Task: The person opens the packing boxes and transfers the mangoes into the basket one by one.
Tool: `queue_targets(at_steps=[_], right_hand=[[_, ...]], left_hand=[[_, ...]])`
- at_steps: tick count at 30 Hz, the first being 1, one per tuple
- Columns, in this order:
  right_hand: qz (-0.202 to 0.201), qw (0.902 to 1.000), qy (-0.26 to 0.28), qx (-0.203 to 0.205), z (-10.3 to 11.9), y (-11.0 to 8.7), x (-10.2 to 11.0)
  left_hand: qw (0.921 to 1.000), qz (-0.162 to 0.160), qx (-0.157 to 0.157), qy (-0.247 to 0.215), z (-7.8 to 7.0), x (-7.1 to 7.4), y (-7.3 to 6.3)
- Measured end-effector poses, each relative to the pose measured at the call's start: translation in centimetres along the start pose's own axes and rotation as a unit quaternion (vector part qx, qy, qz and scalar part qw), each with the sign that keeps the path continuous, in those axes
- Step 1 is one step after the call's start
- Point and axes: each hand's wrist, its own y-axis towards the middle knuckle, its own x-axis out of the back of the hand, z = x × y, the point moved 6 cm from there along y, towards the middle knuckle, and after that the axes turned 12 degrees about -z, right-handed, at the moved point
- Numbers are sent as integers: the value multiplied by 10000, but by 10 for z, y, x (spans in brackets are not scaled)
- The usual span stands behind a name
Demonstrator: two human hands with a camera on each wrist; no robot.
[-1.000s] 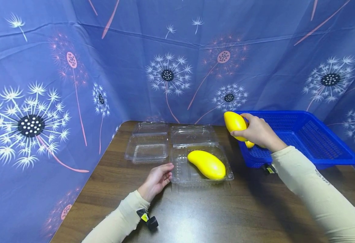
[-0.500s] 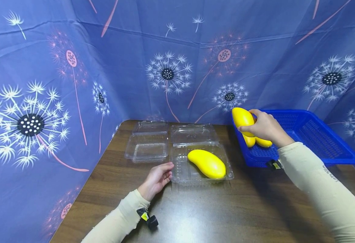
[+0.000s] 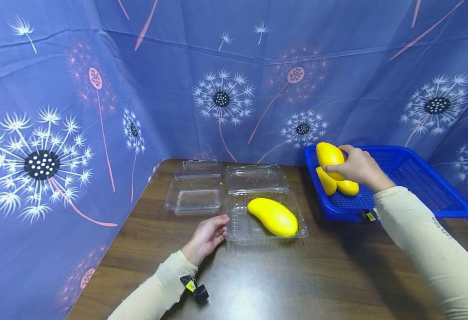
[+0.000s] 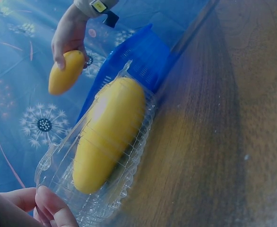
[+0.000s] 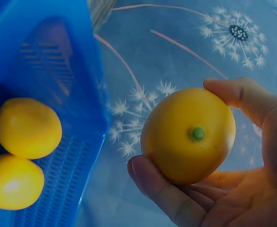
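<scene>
Over the left end of the blue plastic basket, my right hand grips a yellow mango between thumb and fingers. The right wrist view shows the green stem end of this mango. Two more mangoes lie in the basket below, one mango beside another mango. My left hand pinches the near left edge of an open clear plastic clamshell container, seen closely in the left wrist view. Inside that container a large curved mango lies slantwise.
A second open clear clamshell stands left of the first, their lids lying back toward the curtain. The brown wooden table ends against a blue dandelion-print curtain at the back and left.
My right hand has moved rightward with its mango, from the basket's left rim to above its inside. More of the mangoes in the basket shows now. The left hand has stayed still.
</scene>
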Motion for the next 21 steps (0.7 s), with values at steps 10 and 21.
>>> queue_targets(at_steps=[10, 21], right_hand=[[9, 9998, -184, -97, -20, 5, 5], [96, 9991, -341, -232, -44, 9, 9]], left_hand=[[10000, -23, -3, 8, 1, 1, -1], [10000, 7, -16, 28, -1, -1, 0]])
